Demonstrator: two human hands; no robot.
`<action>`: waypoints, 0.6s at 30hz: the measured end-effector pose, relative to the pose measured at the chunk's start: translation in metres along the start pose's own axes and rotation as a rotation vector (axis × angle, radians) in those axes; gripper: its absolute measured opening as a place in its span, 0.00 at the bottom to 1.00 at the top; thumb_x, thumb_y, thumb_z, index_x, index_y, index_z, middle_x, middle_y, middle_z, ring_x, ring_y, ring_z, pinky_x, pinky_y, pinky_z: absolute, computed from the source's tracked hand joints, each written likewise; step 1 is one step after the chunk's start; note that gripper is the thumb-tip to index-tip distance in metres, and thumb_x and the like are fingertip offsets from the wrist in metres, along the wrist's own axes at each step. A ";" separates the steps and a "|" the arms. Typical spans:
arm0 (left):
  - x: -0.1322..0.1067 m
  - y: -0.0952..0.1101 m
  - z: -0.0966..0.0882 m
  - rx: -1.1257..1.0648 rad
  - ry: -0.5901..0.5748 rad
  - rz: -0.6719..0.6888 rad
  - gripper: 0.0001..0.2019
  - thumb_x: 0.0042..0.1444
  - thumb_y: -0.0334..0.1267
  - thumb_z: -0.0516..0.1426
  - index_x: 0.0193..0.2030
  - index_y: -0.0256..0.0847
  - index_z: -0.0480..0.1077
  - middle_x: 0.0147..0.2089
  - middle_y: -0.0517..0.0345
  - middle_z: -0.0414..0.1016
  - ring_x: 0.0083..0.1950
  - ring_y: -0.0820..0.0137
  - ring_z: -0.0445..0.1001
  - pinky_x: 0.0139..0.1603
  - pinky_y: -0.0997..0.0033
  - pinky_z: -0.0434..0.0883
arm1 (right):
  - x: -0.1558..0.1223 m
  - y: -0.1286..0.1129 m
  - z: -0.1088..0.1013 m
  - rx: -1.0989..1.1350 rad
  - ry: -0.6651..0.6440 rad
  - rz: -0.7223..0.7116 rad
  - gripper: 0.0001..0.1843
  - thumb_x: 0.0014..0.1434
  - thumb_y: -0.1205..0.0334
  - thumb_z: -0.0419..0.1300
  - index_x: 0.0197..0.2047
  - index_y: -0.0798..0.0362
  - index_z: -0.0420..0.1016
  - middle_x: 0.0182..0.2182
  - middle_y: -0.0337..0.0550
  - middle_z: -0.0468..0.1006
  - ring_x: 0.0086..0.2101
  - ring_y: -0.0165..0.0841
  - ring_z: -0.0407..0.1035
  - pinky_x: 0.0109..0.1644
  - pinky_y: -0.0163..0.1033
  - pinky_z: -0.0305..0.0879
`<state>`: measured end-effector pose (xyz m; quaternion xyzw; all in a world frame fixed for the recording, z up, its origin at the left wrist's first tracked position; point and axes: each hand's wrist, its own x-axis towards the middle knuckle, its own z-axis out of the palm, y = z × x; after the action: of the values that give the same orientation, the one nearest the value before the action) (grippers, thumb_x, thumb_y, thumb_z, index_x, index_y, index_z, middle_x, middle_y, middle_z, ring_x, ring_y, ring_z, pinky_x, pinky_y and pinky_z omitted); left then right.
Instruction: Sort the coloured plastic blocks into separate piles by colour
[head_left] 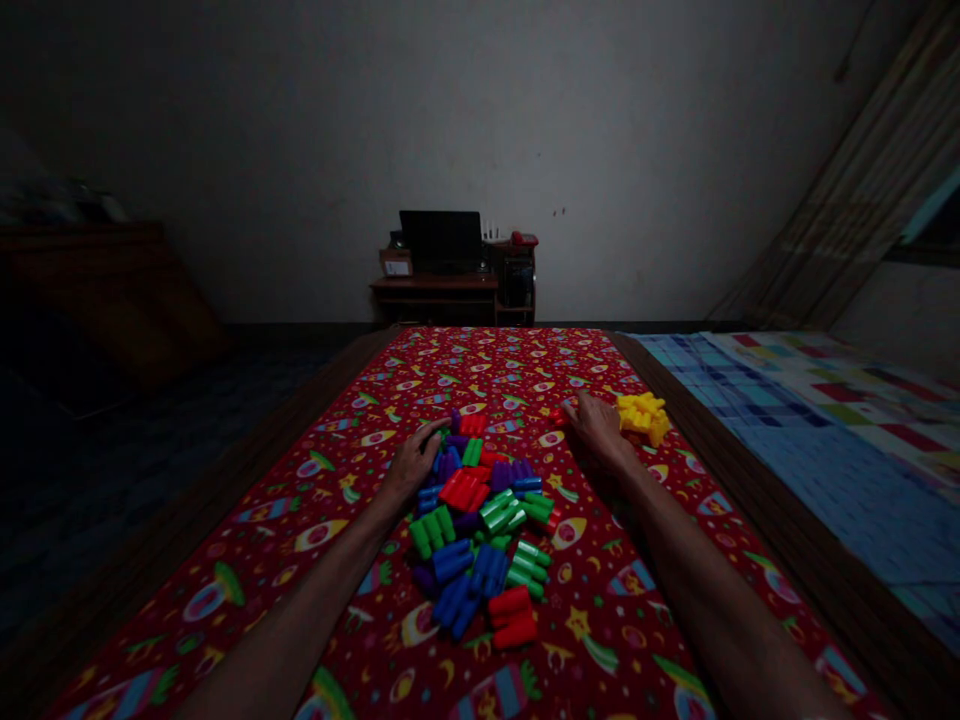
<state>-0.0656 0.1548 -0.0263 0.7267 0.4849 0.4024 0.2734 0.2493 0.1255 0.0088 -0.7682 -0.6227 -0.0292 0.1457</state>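
A heap of plastic building blocks (480,525) in red, blue, green and purple lies on a red patterned cloth (315,480). My left hand (414,462) rests at the heap's far left edge, fingers curled over blocks there. My right hand (596,425) lies to the right of the heap, fingers bent around a small red block (559,415). Just right of that hand sits a separate cluster of yellow blocks (643,416).
The cloth covers a long wooden surface with dark edges (720,440). A checked blue and multicoloured mat (825,420) lies to the right. A low desk with a dark monitor (441,240) stands against the far wall. The room is dim.
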 end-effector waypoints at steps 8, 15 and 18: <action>0.001 -0.001 0.000 0.023 -0.002 0.019 0.21 0.57 0.43 0.49 0.54 0.41 0.72 0.58 0.52 0.74 0.58 0.60 0.71 0.62 0.56 0.66 | -0.003 -0.008 0.007 -0.057 -0.074 -0.083 0.22 0.64 0.51 0.52 0.58 0.52 0.67 0.49 0.55 0.76 0.48 0.44 0.70 0.46 0.43 0.63; 0.001 0.000 0.000 0.048 0.001 0.031 0.21 0.57 0.40 0.49 0.54 0.40 0.72 0.56 0.52 0.76 0.56 0.60 0.73 0.59 0.57 0.68 | -0.011 -0.019 -0.001 -0.034 0.025 -0.059 0.28 0.65 0.63 0.46 0.67 0.60 0.55 0.43 0.59 0.78 0.42 0.42 0.71 0.42 0.42 0.63; 0.002 0.000 0.000 0.054 0.006 0.029 0.20 0.57 0.40 0.49 0.53 0.41 0.73 0.55 0.53 0.77 0.56 0.61 0.74 0.59 0.57 0.68 | -0.015 -0.044 -0.008 0.030 -0.039 -0.239 0.25 0.63 0.64 0.49 0.63 0.57 0.63 0.45 0.56 0.78 0.42 0.41 0.71 0.43 0.40 0.62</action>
<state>-0.0652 0.1570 -0.0260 0.7396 0.4859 0.3952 0.2464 0.2048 0.1170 0.0214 -0.6865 -0.7131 -0.0221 0.1403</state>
